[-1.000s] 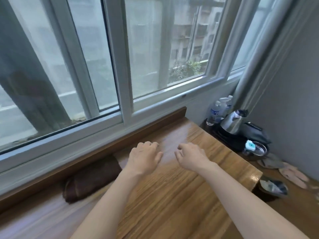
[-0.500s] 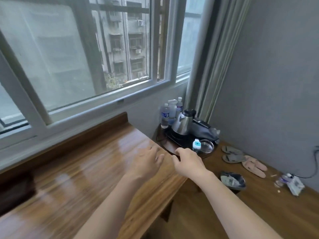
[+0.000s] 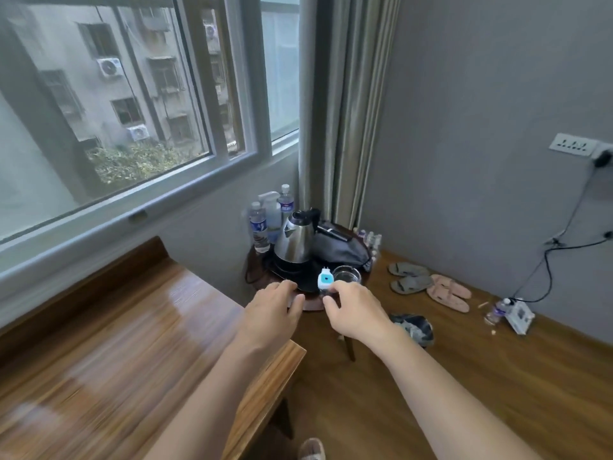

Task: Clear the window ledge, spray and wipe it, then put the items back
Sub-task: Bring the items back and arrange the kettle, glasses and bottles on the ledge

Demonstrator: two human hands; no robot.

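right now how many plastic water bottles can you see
3: two clear blue-labelled plastic water bottles behind the steel kettle, at and, and one lying on the floor by the wall. More may be hidden.

A big window with a white frame is set in a grey wall, with a long curtain and a brown wood floor seen beside it.

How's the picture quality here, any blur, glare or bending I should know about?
Head view: the wooden ledge is streaked with motion blur at lower left and carries pale window glare; the curtain and window frame lean, bent by the wide lens; the kettle and both hands, left hand and right hand, look fairly sharp.
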